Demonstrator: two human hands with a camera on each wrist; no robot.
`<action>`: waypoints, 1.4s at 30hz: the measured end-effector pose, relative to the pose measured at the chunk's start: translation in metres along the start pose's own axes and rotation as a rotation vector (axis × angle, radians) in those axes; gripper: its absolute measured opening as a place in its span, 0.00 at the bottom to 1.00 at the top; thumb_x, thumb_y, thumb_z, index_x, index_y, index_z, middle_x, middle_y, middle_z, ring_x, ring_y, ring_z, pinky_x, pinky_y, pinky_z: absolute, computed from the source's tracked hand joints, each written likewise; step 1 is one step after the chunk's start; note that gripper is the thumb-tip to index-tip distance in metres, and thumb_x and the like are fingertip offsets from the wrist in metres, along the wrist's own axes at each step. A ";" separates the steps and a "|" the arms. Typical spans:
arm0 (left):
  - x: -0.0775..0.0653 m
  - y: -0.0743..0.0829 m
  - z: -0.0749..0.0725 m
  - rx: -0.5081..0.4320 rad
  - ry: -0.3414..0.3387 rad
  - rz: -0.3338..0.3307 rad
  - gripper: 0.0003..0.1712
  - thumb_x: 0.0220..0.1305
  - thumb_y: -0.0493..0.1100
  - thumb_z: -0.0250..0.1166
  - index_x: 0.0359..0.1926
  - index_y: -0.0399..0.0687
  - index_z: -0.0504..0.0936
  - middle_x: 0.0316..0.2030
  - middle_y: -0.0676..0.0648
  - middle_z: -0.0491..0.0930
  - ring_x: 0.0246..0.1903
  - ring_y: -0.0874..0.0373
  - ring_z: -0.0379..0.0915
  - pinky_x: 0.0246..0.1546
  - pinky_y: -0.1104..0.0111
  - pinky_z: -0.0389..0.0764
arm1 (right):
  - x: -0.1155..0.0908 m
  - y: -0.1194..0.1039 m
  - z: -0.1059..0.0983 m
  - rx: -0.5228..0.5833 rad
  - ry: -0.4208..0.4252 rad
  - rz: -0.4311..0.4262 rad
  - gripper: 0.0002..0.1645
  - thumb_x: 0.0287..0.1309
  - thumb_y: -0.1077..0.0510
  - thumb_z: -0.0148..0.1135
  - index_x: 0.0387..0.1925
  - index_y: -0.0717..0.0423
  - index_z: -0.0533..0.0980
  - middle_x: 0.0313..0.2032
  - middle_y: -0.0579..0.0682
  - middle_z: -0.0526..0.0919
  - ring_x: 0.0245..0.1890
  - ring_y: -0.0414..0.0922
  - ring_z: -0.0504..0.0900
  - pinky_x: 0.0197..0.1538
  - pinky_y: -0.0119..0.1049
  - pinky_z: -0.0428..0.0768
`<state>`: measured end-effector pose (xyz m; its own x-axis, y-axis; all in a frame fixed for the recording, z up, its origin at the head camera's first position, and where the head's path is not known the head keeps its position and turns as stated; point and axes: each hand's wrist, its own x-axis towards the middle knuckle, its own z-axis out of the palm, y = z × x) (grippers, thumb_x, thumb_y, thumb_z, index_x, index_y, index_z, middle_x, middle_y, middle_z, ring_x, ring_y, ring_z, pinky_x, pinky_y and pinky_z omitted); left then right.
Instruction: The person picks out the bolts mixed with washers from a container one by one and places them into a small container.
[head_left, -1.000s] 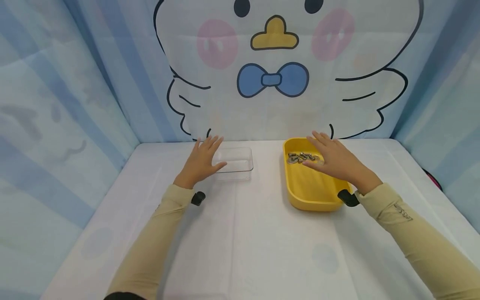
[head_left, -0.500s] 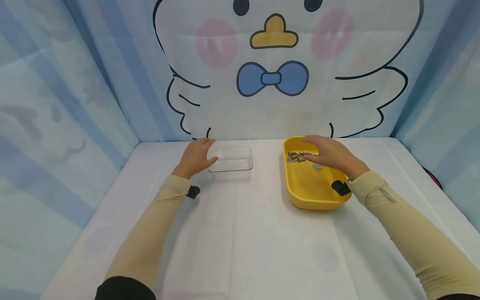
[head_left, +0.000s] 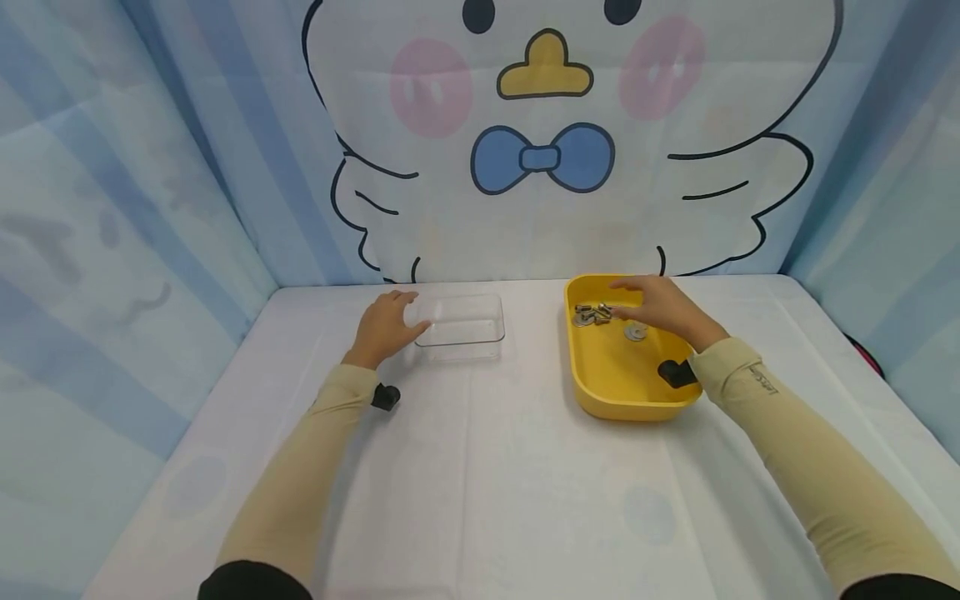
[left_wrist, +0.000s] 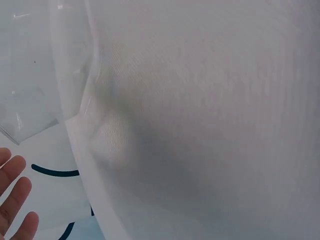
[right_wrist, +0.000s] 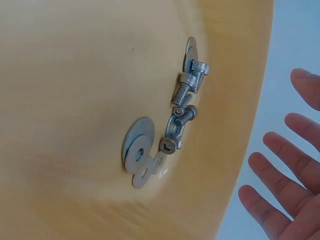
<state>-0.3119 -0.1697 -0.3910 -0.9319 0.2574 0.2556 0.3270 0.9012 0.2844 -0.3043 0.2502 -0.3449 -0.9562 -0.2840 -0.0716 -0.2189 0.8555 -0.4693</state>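
Note:
My left hand (head_left: 381, 332) is beside the left side of a clear plastic box (head_left: 465, 332), thumb apart from the relaxed fingers. In the left wrist view, the fingertips (left_wrist: 20, 192) show just off the corner of the box (left_wrist: 35, 107). Over the right part of a yellow tray (head_left: 581, 375) hovers my right hand (head_left: 663, 310), thumb and fingers apart. Below its fingertips lie metal socket-head screws (head_left: 602, 312); a few washers (head_left: 635, 332) lie nearer. The right wrist view shows the screws (right_wrist: 184, 90) and flat washers (right_wrist: 137, 150), with the right hand's fingers (right_wrist: 280, 185) holding nothing.
Both containers stand near the back edge of a table with a white cloth (head_left: 525, 483). Behind rises a printed fabric backdrop (head_left: 540, 225), with curtains (head_left: 112, 250) at the sides. A faint clear edge (head_left: 397, 593) shows at the front.
Both hands have come down from above the containers and drawn slightly left, their fingers less spread. The washers in the tray have come into sight beside the right hand.

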 end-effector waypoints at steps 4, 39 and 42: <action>0.002 -0.006 0.007 -0.287 -0.049 -0.153 0.34 0.60 0.51 0.64 0.63 0.39 0.68 0.55 0.38 0.75 0.56 0.43 0.70 0.58 0.53 0.72 | 0.002 0.004 0.001 0.038 0.004 0.023 0.32 0.61 0.54 0.60 0.63 0.62 0.65 0.63 0.68 0.66 0.63 0.64 0.63 0.64 0.62 0.63; -0.010 0.003 0.009 -1.078 -0.292 -0.499 0.33 0.62 0.32 0.60 0.68 0.41 0.62 0.67 0.39 0.63 0.62 0.46 0.65 0.62 0.58 0.71 | 0.004 0.023 0.003 0.277 0.023 0.109 0.28 0.63 0.57 0.58 0.61 0.65 0.67 0.62 0.67 0.68 0.61 0.63 0.68 0.64 0.55 0.68; -0.012 0.004 0.011 -1.041 -0.297 -0.450 0.35 0.62 0.32 0.60 0.69 0.42 0.60 0.66 0.38 0.62 0.61 0.45 0.66 0.61 0.56 0.72 | 0.005 0.022 0.001 0.285 0.018 0.102 0.27 0.63 0.57 0.57 0.61 0.65 0.67 0.62 0.67 0.68 0.61 0.63 0.68 0.64 0.56 0.67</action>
<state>-0.3012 -0.1650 -0.4032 -0.9515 0.1833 -0.2471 -0.1987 0.2471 0.9484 -0.3135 0.2670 -0.3566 -0.9743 -0.1929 -0.1163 -0.0607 0.7222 -0.6890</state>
